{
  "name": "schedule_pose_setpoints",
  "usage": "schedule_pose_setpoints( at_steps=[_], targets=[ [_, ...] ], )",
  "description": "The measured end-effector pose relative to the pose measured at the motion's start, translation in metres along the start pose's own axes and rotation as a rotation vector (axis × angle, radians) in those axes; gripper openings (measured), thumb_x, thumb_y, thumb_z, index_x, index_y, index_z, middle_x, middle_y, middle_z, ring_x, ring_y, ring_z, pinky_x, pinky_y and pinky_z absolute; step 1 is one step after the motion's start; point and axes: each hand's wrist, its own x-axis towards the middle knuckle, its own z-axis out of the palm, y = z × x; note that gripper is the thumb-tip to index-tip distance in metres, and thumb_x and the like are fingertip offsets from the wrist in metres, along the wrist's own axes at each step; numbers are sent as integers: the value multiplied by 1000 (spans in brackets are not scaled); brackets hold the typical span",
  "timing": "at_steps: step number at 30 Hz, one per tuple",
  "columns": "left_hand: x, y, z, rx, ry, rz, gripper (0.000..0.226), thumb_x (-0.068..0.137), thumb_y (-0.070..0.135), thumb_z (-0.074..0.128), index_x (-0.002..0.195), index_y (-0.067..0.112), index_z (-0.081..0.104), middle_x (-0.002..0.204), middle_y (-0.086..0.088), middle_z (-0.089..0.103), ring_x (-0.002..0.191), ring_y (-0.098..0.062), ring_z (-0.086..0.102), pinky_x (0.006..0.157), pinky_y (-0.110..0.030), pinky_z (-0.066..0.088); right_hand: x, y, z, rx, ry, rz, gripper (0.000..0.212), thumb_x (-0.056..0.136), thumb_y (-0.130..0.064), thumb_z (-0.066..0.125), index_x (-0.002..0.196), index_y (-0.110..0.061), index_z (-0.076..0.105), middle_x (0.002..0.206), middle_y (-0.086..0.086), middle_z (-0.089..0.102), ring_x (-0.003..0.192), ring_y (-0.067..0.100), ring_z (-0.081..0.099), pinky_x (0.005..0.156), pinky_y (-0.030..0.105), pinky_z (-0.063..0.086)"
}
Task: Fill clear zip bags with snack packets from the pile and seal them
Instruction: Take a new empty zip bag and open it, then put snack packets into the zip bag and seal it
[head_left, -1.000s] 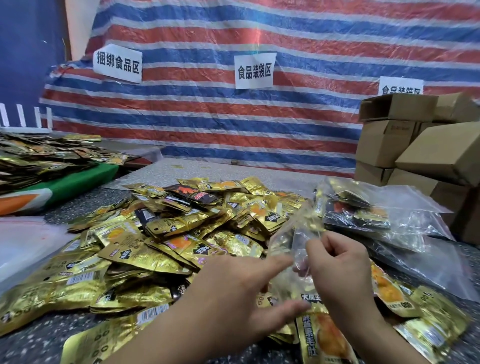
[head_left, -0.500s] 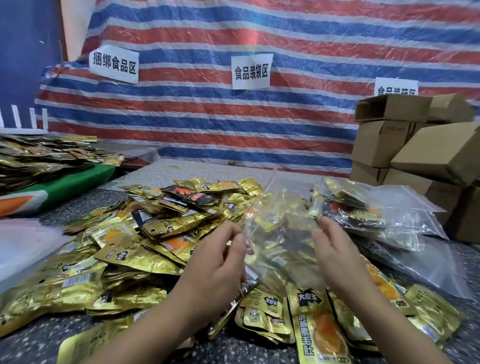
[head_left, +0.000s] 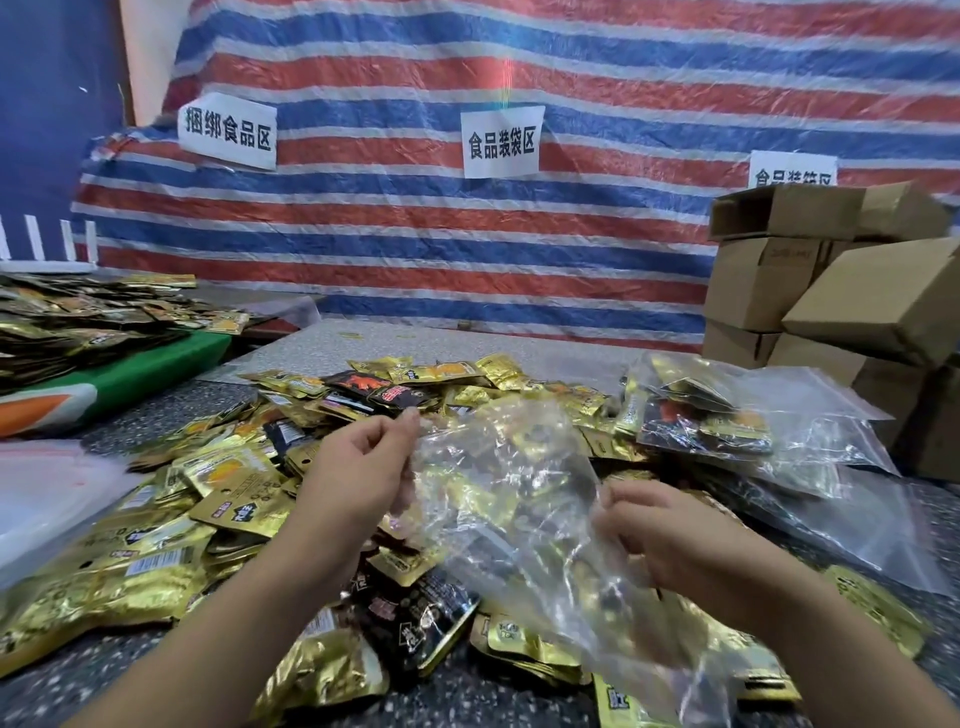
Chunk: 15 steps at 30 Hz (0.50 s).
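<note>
Left hand (head_left: 363, 467) and right hand (head_left: 670, 535) each keep a pinching grip on an empty clear zip bag (head_left: 509, 493) above the snack packets (head_left: 234, 499) piled on the counter (head_left: 519, 691).

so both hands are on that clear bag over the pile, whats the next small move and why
Probably pull the two edges apart to open the mouth. The left hand and right hand each pinch an edge of the clear zip bag, held above the snack packets. Only the pile shows through it, so it looks empty, and no hand is free to pick a packet yet.
</note>
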Motion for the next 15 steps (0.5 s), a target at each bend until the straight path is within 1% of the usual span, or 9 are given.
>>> schedule_pose_setpoints(
  at_steps=[2,3,5,7,8,9,11,13,15],
  targets=[
    [3,-1,-3,44,12,-7,46,97,42,52,70,5,51,47,1,42,42,-10,37,45,-20,36,-4,1,-2,-41,-95,3,17,72,-32,76,68,-23,63,68,0,53,60,11,50,54,22,42],
    [3,-2,-4,75,7,-3,46,98,44,51,68,8,49,47,3,39,41,-10,34,45,-21,34,-5,1,-2,-92,-97,-1,23,72,-38,80,68,-22,64,68,1,55,59,12,51,53,21,42],
    [5,-4,-4,140,-3,5,47,97,47,49,68,11,47,52,0,36,44,-11,30,51,-26,28,-5,2,-1,-161,-49,-3,45,68,-59,81,66,-18,62,66,2,53,59,11,50,54,18,41],
    [5,-6,-3,187,7,1,49,96,51,48,67,12,47,56,-2,35,45,-11,28,53,-27,27,-2,2,0,-136,40,41,68,66,-79,69,62,-12,56,65,8,52,60,17,50,58,22,42],
    [5,-6,-3,200,7,-10,50,95,53,48,65,13,46,55,-1,35,44,-11,28,54,-27,29,1,2,-1,-95,106,82,72,70,-83,60,59,-12,55,64,9,54,61,21,52,60,27,44],
    [5,-6,-3,209,0,-22,50,94,54,49,62,16,45,53,1,34,43,-11,29,55,-26,33,4,3,-1,-60,191,114,71,76,-81,52,58,-12,56,62,10,57,61,24,55,62,33,45],
    [5,-6,-4,233,-19,-28,53,95,52,52,54,21,38,48,6,31,43,-12,29,63,-31,40,10,8,-2,-79,380,133,65,95,-63,42,61,-10,58,59,10,62,58,26,60,66,39,46],
    [5,-8,-4,265,-40,-22,55,96,47,54,50,22,36,47,6,31,42,-12,29,66,-33,42,12,14,-1,-210,515,87,52,103,-44,44,67,-10,58,57,5,61,53,18,59,62,36,48],
    [6,-9,-5,302,-63,4,53,97,40,55,50,19,40,47,5,34,40,-9,30,64,-27,43,14,17,-3,-380,596,18,39,101,-36,52,70,-13,59,54,-5,59,47,8,53,52,26,45]
  ],
)
